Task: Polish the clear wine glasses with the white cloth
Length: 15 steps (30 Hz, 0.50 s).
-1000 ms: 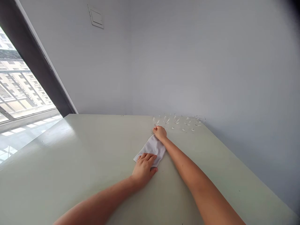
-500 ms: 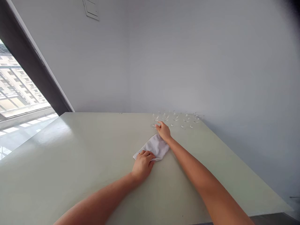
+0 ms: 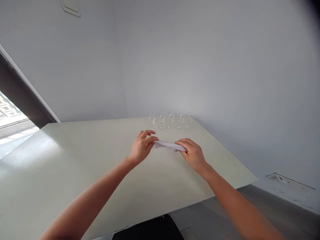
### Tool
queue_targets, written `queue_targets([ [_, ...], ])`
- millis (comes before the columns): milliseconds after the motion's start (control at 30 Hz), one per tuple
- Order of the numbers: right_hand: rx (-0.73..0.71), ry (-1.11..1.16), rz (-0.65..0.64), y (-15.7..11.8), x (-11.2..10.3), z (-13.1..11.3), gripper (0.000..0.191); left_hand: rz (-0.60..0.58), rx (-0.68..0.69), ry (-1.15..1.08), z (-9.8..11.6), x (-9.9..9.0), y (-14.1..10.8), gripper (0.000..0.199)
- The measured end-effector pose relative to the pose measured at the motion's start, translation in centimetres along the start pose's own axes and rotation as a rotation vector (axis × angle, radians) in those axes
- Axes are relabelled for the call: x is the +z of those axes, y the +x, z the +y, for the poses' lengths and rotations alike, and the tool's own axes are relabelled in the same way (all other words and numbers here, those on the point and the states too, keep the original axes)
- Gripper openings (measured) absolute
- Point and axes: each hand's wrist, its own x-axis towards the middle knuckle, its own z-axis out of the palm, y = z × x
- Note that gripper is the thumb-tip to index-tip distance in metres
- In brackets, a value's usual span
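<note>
A white cloth (image 3: 167,144) is stretched between my two hands, raised a little above the pale table. My left hand (image 3: 143,146) pinches its left end between thumb and fingers, with the index finger lifted away from it. At the other end, my right hand (image 3: 192,153) has its fingers closed on the cloth, thumb underneath. Just beyond my hands, several clear stemmed glasses (image 3: 171,118) stand upright in a row near the table's far edge. The leftmost glass (image 3: 152,120) is nearest to my left hand, its base close behind the fingertips.
The pale, glossy table (image 3: 95,150) reaches back to grey-white walls (image 3: 212,66). A window (image 3: 10,110) with a dark frame is at the left. Below the table's front edge lie a black object (image 3: 150,230) and grey floor. A socket plate (image 3: 280,179) sits low on the right wall.
The cloth has been lifted off the table and now spans both hands. My right hand has left the leftmost glass and gripped the cloth. The view has shifted right and tilted.
</note>
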Motion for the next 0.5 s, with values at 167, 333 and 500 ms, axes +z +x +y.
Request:
queue_targets([
  [167,-0.227,-0.027,-0.398,-3.1,-1.1,-4.6,0.036,-0.107,-0.035,0.221,-2.6,-0.4,-0.8,0.051],
  [333,-0.226,-0.018,-0.435,-4.1,5.2,-4.4,0.052,-0.074,-0.348,0.255,-6.2,-0.9,-5.2,0.048],
  [500,-0.221,0.022,-0.568,-3.2,11.2,-2.2,0.079,-0.006,-0.486,0.258,-8.9,-0.8,-8.2,0.036],
])
